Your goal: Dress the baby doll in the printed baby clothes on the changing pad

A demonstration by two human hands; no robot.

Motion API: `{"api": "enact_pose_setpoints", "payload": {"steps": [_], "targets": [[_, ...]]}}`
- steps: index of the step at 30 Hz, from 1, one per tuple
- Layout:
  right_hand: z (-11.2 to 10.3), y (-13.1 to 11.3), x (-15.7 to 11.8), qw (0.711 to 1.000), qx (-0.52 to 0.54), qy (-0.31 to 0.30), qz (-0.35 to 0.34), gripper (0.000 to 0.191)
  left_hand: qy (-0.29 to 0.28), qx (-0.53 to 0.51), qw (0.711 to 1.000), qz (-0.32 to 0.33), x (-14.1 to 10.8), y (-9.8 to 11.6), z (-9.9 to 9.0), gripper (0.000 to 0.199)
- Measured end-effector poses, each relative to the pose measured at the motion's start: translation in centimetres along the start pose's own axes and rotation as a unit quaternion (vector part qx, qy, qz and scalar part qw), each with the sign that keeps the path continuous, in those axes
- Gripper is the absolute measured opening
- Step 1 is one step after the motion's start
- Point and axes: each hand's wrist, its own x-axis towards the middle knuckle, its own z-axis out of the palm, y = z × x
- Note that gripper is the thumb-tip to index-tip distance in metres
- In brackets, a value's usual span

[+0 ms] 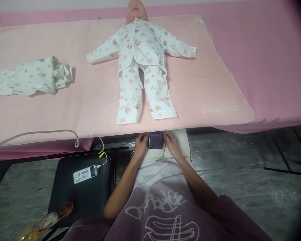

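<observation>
A dark phone (156, 140) lies at my lap, just below the table's front edge. My left hand (141, 144) is closed at the phone's left edge, its fingers curled. At the right edge my right hand (171, 142) is closed too, fingertips against the side near the top. The table partly covers the upper end of the phone. Above my hands on the table, a baby doll (137, 13) lies on its back. It wears a white printed jacket (149, 47) and matching trousers (131, 90), its arms spread out and the jacket front closed.
A peach mat (95, 100) covers much of the pink tablecloth (266, 60). Crumpled printed baby clothing (35, 77) lies at the left. Beside me, a black chair (62, 187) holds a white power bank (85, 174) with a cable and a packaged item (45, 224).
</observation>
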Motion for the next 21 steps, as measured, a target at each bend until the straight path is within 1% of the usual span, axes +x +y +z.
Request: {"api": "enact_pose_setpoints", "payload": {"steps": [4, 7, 11, 16, 21], "targets": [[0.0, 0.0, -0.1, 1.000, 0.009, -0.011, -0.005, 0.052, 0.000, -0.013, 1.000, 0.001, 0.0, 0.3, 0.0, 0.042], [0.2, 0.1, -0.7, 1.000, 0.014, -0.025, -0.004, 0.056, 0.000, -0.022, 1.000, -0.004, -0.7, 0.5, -0.7, 0.042], [0.9, 0.0, -2.1, 0.998, 0.008, -0.067, -0.002, 0.058, 0.001, -0.043, 0.999, -0.021, -2.6, 0.8, -2.3, 0.052], [2.3, -0.4, -3.8, 0.993, 0.015, -0.118, 0.003, 0.058, -0.001, -0.075, 0.996, -0.040, -5.6, 1.5, -4.9, 0.062], [3.2, -1.2, -4.6, 0.986, -0.002, -0.167, 0.001, 0.057, 0.047, -0.068, 0.996, -0.030, -8.1, 1.8, -7.0, 0.072]]}}
